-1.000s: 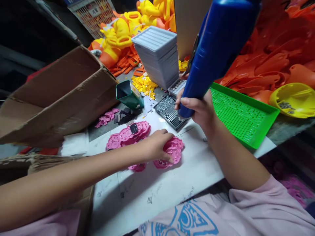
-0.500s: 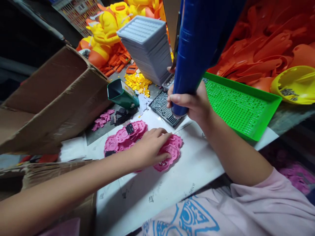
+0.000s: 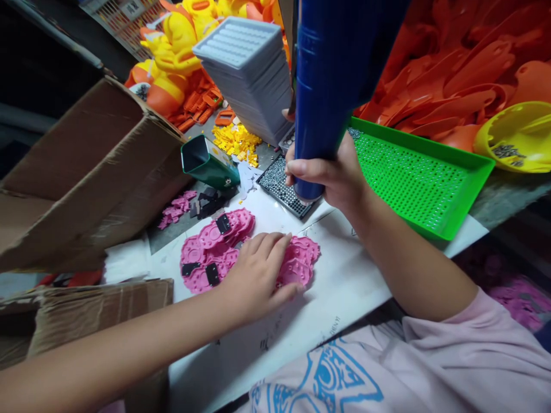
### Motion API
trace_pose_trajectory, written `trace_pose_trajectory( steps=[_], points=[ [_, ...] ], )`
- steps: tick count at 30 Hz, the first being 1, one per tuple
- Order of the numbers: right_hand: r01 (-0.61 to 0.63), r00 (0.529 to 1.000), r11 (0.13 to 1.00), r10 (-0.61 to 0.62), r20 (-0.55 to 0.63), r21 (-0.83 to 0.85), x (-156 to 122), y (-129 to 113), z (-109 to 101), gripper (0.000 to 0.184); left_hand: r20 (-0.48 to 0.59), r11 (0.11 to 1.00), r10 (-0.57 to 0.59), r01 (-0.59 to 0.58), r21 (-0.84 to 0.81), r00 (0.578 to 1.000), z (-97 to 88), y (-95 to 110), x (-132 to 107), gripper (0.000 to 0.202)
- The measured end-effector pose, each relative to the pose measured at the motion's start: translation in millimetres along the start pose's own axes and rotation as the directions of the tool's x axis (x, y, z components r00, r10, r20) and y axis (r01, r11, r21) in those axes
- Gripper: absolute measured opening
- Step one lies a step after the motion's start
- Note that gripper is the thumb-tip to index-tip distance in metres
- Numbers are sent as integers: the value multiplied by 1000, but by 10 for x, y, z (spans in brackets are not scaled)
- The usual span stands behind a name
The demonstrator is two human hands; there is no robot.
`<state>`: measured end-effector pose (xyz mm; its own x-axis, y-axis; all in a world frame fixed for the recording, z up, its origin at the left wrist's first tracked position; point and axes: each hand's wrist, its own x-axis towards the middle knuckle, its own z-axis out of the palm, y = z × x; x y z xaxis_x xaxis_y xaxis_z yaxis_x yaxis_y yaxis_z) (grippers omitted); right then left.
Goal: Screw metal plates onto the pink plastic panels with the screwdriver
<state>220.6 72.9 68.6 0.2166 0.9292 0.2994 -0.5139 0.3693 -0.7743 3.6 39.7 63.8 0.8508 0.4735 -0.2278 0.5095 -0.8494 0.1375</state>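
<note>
My left hand [image 3: 258, 278] lies palm down over several pink plastic pieces [image 3: 302, 258], fingers stretched out and thumb apart. Whether the fingers press on the pieces under them is hidden. To its left, more pink plastic pieces [image 3: 200, 252] with black rectangular inserts [image 3: 212, 274] lie overlapping in a pile. My right hand [image 3: 340, 175] is wrapped round the lower part of a blue electric screwdriver [image 3: 321, 97], held nearly upright above the sheet; its tip cannot be made out. Just beyond its lower end is a black perforated tray [image 3: 286, 189] of small screws.
A white sheet [image 3: 344, 267] covers the bench. A green perforated tray [image 3: 413, 178] and a yellow bowl [image 3: 516, 137] of screws stand right. Stacked grey trays [image 3: 249, 80], yellow parts [image 3: 236, 140] and a dark green container [image 3: 206, 163] are behind. Cardboard boxes [image 3: 86, 183] flank the left.
My left hand has shifted slightly down and left, its thumb now off the pink piece it lay on. More of the pink pile shows. My right hand keeps hold of the screwdriver.
</note>
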Motion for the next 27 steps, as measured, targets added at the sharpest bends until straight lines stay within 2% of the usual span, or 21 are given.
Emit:
trace_pose_trajectory(
  steps=[3, 5, 9, 12, 15, 18, 23, 27],
  points=[
    [7, 1000, 1000, -7, -5, -4, -5, -1, 7, 65, -26, 998, 10, -8, 64, 1000, 87, 86, -54, 101],
    [0, 1000, 1000, 0, -5, -28, -5, 0, 8, 65, -8, 995, 12, -11, 97, 1000, 131, 121, -55, 105],
    [-11, 1000, 999, 10, -16, -38, 6, 7, 0, 70, 12, 995, 23, -24, 95, 1000, 141, 112, -33, 79],
    [-2, 1000, 999, 1, -11, -34, 10, 2, -3, 74, -48, 992, 93, -89, 85, 995, 113, 64, -29, 62],
    [3, 1000, 1000, -3, 11, -17, 4, -9, 2, 67, -84, 971, 211, -199, 129, 974, 95, 24, -24, 54],
    [8, 1000, 1000, -8, 9, 1, -3, -9, 3, 62, -60, 950, 281, -269, 161, 958, 93, 11, -3, 51],
    [11, 1000, 1000, -11, 20, 16, 8, 2, 0, 61, -69, 947, 285, -270, 175, 956, 87, 17, 3, 49],
    [-5, 1000, 999, 6, -8, 49, 23, -23, 19, 62, -118, 983, 171, -161, 88, 978, 97, -1, -78, 59]
  ],
)
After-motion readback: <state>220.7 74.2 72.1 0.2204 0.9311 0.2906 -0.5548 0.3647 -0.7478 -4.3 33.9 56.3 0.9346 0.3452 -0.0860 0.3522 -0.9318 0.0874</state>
